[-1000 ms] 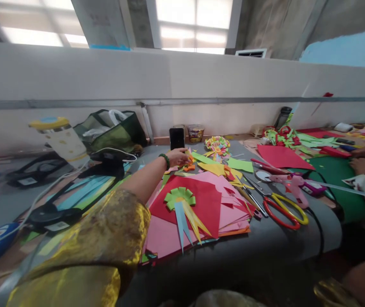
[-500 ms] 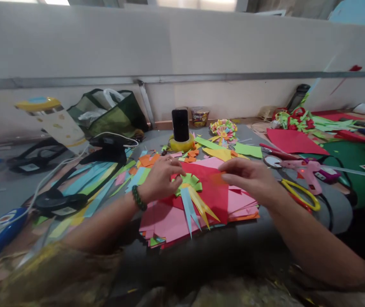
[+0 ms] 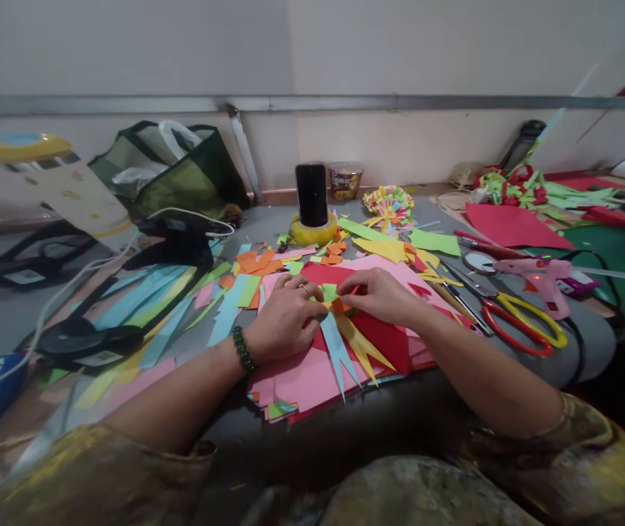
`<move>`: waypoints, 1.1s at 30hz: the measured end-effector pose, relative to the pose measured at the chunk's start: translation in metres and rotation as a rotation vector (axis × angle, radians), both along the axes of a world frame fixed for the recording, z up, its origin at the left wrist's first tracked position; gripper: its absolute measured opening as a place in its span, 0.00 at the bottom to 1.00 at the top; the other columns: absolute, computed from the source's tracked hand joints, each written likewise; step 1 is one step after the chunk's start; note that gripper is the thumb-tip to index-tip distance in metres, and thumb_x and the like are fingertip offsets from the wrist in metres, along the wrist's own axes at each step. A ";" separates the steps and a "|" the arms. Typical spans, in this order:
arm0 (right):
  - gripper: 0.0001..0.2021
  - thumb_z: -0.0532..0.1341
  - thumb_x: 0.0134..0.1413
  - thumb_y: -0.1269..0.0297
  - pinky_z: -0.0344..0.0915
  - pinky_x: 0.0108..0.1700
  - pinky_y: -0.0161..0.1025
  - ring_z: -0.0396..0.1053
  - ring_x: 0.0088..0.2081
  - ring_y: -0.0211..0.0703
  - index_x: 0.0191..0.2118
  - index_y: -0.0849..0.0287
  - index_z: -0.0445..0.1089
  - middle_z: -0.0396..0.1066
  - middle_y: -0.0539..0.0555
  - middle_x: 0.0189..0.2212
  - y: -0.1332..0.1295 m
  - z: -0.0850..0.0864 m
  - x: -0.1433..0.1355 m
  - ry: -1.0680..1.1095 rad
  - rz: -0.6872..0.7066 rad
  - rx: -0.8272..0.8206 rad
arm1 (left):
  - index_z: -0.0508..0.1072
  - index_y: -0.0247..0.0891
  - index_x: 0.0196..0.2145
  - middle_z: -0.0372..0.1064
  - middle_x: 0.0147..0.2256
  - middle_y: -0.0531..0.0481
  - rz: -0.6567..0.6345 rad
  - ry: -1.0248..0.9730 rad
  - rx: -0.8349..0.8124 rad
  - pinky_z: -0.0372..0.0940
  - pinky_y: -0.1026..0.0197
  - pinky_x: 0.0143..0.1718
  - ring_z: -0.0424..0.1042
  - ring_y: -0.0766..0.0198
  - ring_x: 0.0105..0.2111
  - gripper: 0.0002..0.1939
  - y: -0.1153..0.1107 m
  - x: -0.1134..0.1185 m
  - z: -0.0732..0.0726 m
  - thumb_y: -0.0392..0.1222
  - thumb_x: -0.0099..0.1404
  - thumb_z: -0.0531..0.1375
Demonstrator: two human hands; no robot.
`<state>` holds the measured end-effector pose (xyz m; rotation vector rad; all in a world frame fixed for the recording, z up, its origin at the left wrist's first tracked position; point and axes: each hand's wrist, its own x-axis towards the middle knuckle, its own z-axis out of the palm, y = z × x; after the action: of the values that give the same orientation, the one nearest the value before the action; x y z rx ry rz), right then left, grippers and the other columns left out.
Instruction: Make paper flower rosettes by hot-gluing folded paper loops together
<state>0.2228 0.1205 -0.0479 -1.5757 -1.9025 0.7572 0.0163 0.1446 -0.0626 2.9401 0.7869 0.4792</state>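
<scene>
Between left grip [image 3: 290, 318] and right grip [image 3: 381, 296], green rosette [image 3: 330, 292] atop red paper [image 3: 392, 334]

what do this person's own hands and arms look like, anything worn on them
Both sleeves are mottled olive and yellow, ending short of the wrists. The left hand has a thin ring and a dark green beaded bracelet at its wrist; the right hand shows no glove or bracelet.

- Paper rosette [image 3: 337, 342] on stacked paper sheets [image 3: 312, 376]
- Smartphone [image 3: 311, 194] behind these; noodle cup [image 3: 345, 181] right of it
- Scissors [image 3: 501, 298] right of the sheets; glue gun [image 3: 547, 285] farther right
- Tote bag [image 3: 197, 175] left of the smartphone
</scene>
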 end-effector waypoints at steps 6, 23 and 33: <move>0.10 0.64 0.49 0.78 0.70 0.37 0.37 0.77 0.34 0.44 0.30 0.58 0.81 0.81 0.54 0.32 0.002 -0.002 -0.004 -0.099 -0.006 0.027 | 0.82 0.41 0.33 0.77 0.40 0.45 0.000 0.007 -0.007 0.58 0.43 0.51 0.67 0.51 0.43 0.15 -0.001 -0.001 0.001 0.32 0.59 0.54; 0.09 0.64 0.52 0.76 0.68 0.38 0.39 0.76 0.35 0.46 0.31 0.57 0.81 0.81 0.56 0.33 0.004 -0.006 -0.004 -0.204 0.041 0.106 | 0.81 0.43 0.43 0.73 0.40 0.42 0.017 0.050 -0.011 0.57 0.42 0.50 0.65 0.50 0.42 0.19 -0.002 0.004 0.000 0.35 0.63 0.52; 0.09 0.63 0.53 0.75 0.68 0.42 0.41 0.75 0.38 0.46 0.37 0.60 0.80 0.80 0.58 0.37 0.007 -0.011 0.004 -0.144 -0.002 0.221 | 0.80 0.43 0.42 0.72 0.40 0.43 0.009 0.051 0.000 0.57 0.43 0.50 0.64 0.50 0.43 0.18 -0.002 0.005 0.001 0.35 0.64 0.51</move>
<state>0.2268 0.1274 -0.0591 -1.5279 -2.0085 0.4249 0.0215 0.1425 -0.0615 2.9611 0.8063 0.4064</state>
